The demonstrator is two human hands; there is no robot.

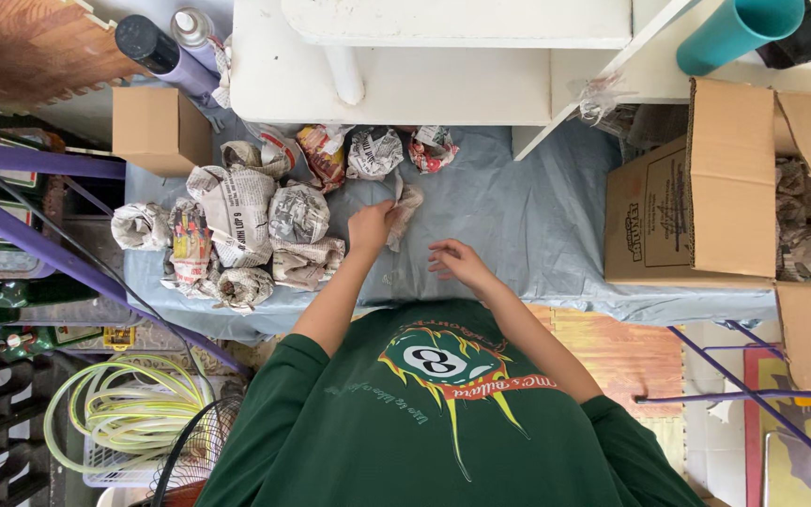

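My left hand (371,226) grips a small crumpled piece of pale paper (405,205) on the light blue sheet (518,211). My right hand (457,261) hovers just to the right and nearer to me, fingers spread, holding nothing. Left of my left hand lies a heap of several newspaper-wrapped bundles (237,230). More wrapped bundles (374,152) sit in a row at the far edge of the sheet.
An open cardboard box (706,188) with wrapped bundles inside stands at the right. A small closed cardboard box (157,127) sits at the far left. White furniture (405,75) runs along the back, with a teal tube (734,33) on it. Purple metal bars (39,244) and coiled hose (124,408) are at the left.
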